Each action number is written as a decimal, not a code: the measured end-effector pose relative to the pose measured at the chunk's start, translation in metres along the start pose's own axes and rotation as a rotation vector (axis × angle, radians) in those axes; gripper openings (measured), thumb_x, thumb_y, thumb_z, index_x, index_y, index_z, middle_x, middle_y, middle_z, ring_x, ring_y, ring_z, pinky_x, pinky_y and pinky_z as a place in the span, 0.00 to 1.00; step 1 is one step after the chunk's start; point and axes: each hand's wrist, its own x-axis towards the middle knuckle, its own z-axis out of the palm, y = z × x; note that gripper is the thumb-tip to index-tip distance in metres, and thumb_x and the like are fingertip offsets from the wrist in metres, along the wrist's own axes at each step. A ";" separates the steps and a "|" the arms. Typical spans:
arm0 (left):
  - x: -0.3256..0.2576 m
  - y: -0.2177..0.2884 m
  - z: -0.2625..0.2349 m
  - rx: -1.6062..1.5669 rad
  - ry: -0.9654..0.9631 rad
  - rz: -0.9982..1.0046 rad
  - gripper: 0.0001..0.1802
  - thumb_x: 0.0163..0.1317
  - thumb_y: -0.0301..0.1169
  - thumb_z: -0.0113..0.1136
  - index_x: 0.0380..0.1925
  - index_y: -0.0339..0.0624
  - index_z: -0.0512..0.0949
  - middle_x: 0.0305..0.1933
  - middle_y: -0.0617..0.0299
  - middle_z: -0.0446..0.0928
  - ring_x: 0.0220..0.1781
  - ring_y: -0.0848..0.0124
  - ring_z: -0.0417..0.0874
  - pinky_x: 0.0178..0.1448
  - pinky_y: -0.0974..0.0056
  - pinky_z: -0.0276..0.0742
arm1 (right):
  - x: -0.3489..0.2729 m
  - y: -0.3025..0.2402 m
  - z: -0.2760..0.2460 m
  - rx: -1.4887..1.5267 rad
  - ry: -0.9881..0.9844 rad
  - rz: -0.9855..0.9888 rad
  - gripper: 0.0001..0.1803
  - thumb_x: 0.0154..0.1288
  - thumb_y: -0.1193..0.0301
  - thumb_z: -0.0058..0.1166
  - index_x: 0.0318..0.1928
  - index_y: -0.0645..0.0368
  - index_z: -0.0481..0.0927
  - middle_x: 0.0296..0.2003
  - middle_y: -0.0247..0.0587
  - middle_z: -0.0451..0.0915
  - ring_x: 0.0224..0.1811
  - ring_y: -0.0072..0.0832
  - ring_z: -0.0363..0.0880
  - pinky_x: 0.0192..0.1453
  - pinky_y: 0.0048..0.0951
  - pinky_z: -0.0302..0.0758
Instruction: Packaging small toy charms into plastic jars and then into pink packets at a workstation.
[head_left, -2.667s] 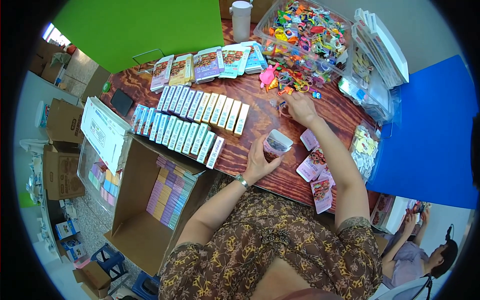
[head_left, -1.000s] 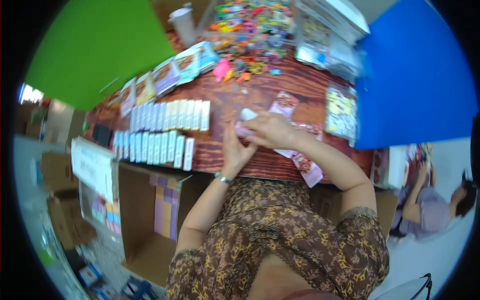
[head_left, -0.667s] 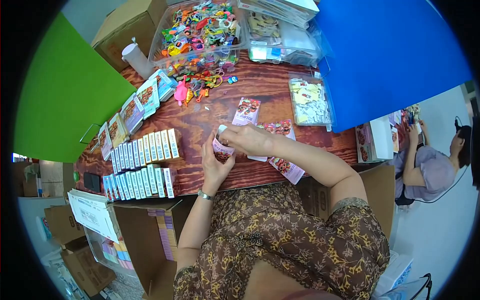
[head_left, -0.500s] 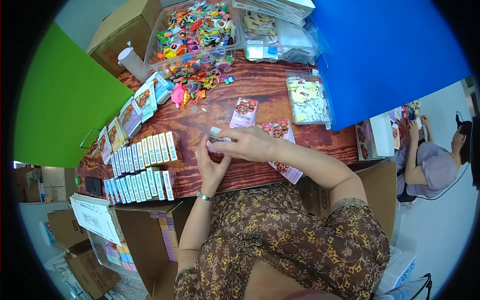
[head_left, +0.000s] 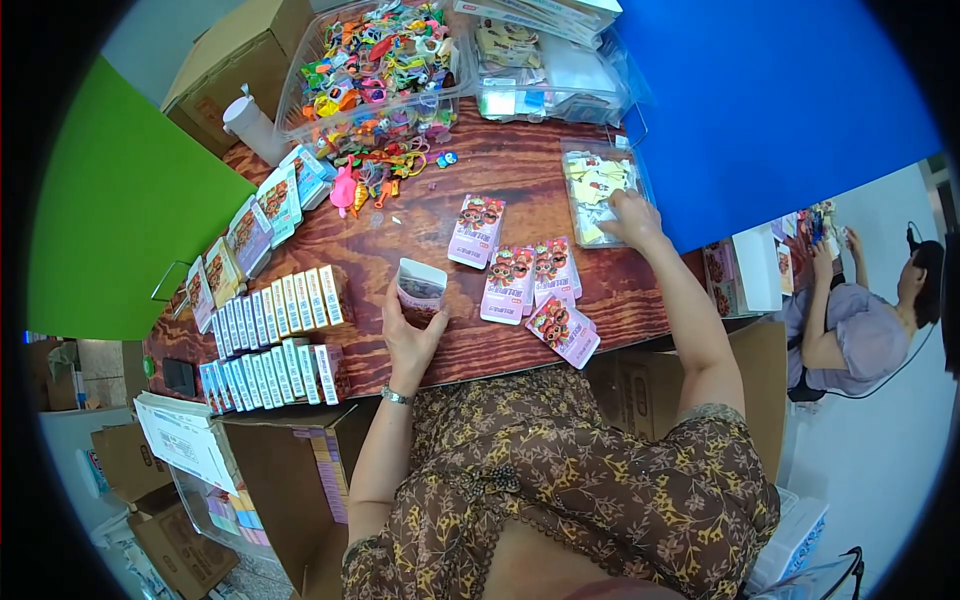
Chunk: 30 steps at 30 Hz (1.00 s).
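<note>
Head view. My left hand (head_left: 412, 335) held a small open-topped paper box (head_left: 421, 290) upright above the wooden table (head_left: 520, 190), fingers wrapped around its lower part, the mouth of the box facing up. My left wrist carried a thin bracelet (head_left: 396, 397).

My right hand (head_left: 632, 218) was stretched out to the far right and rested in a clear plastic tray of small yellow and white pieces (head_left: 592, 190), fingers curled down among them. I could not tell whether the fingers had closed on any piece.

Between the two hands lay flat pink printed packets: one (head_left: 477, 230) just beyond the box, two side by side (head_left: 532, 277) near the middle, and another (head_left: 563, 330) tilted near the table's front edge.

To my left stood two rows of slim white and blue boxes (head_left: 275, 340) packed edge to edge, with a line of larger printed packs (head_left: 262, 222) beyond them along the table's left edge. At the far end sat a clear bin heaped with small colourful toys (head_left: 375, 65), some spilled onto the table in front of it (head_left: 375, 180), and a white cup (head_left: 250, 125) beside it.

A cardboard carton (head_left: 270, 480) stood open below the table on my left. Another person (head_left: 855, 320) sat at far right beyond a blue panel (head_left: 790, 110).
</note>
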 end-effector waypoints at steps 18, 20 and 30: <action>-0.002 0.002 0.000 -0.022 -0.015 -0.038 0.45 0.49 0.30 0.77 0.67 0.36 0.65 0.58 0.50 0.76 0.58 0.60 0.78 0.62 0.57 0.75 | 0.027 0.028 0.017 0.347 -0.436 0.019 0.28 0.57 0.50 0.67 0.41 0.65 0.85 0.26 0.49 0.85 0.30 0.33 0.85 0.36 0.36 0.78; -0.002 0.002 0.001 -0.032 -0.022 -0.052 0.47 0.47 0.32 0.77 0.68 0.37 0.65 0.60 0.46 0.74 0.62 0.52 0.76 0.65 0.52 0.73 | 0.029 0.026 0.020 0.265 -0.422 -0.031 0.28 0.58 0.49 0.66 0.41 0.65 0.85 0.28 0.50 0.85 0.30 0.33 0.86 0.36 0.36 0.78; -0.003 -0.002 -0.001 -0.043 -0.013 -0.082 0.47 0.46 0.32 0.77 0.68 0.37 0.65 0.60 0.46 0.74 0.61 0.51 0.76 0.64 0.52 0.73 | 0.027 0.027 -0.009 0.597 -0.291 0.021 0.20 0.66 0.57 0.61 0.32 0.66 0.78 0.26 0.43 0.80 0.29 0.25 0.80 0.31 0.34 0.76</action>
